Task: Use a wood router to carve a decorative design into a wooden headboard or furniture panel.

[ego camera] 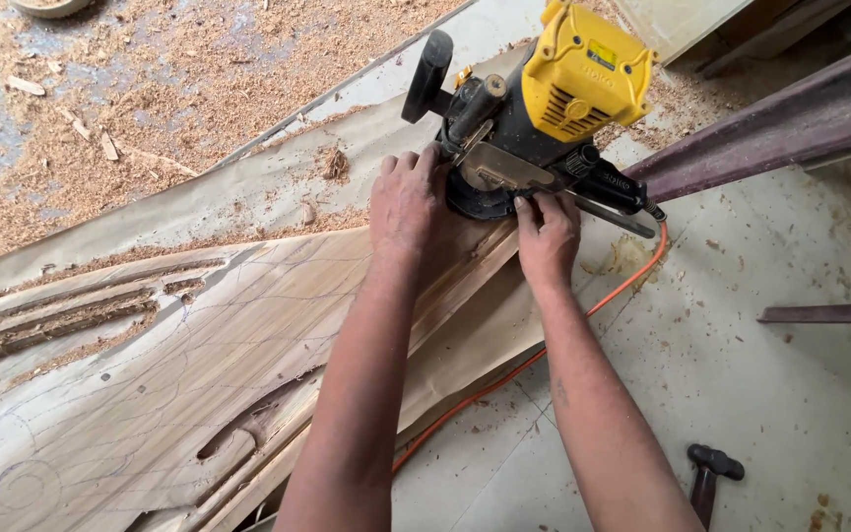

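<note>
2 hands (406, 197), 1 router (534, 118), 1 slab (199, 365)

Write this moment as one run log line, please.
left hand: on router base | right hand: on router base | yellow router: on carved wood slab
</note>
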